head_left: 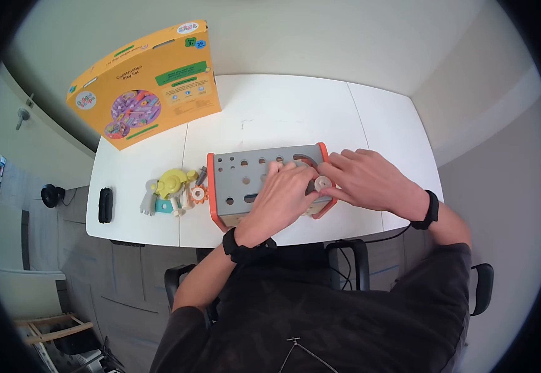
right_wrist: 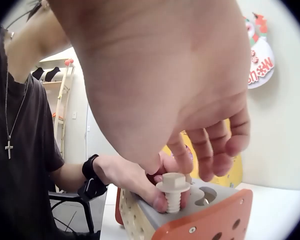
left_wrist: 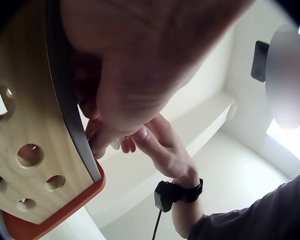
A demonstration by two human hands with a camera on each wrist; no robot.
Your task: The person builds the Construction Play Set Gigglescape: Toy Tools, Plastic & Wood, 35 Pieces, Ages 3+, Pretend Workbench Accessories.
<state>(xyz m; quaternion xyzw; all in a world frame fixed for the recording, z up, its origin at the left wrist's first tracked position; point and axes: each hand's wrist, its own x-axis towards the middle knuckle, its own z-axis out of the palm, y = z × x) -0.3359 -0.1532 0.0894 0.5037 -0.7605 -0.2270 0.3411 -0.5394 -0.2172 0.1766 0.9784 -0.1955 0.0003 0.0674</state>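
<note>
A cream bolt (head_left: 323,182) with a hex head and threaded shank (right_wrist: 173,192) stands upright near the right end of a grey-topped toy box (head_left: 258,171) with red ends. My left hand (head_left: 286,191) reaches over the box top; in the right wrist view its thumb and a finger lie on either side of the shank. My right hand (head_left: 370,180) is bent over the bolt from the right, thumb and index beside the head, other fingers loosely bent. Whether they touch it, I cannot tell. In the left wrist view, the left hand (left_wrist: 140,75) hides the bolt.
Left of the box lies a pile of toy pieces, including a yellow one (head_left: 172,181), a teal one (head_left: 163,206) and an orange gear (head_left: 199,194). A black case (head_left: 105,205) is farther left. A tall yellow carton (head_left: 146,87) stands at the white table's back left.
</note>
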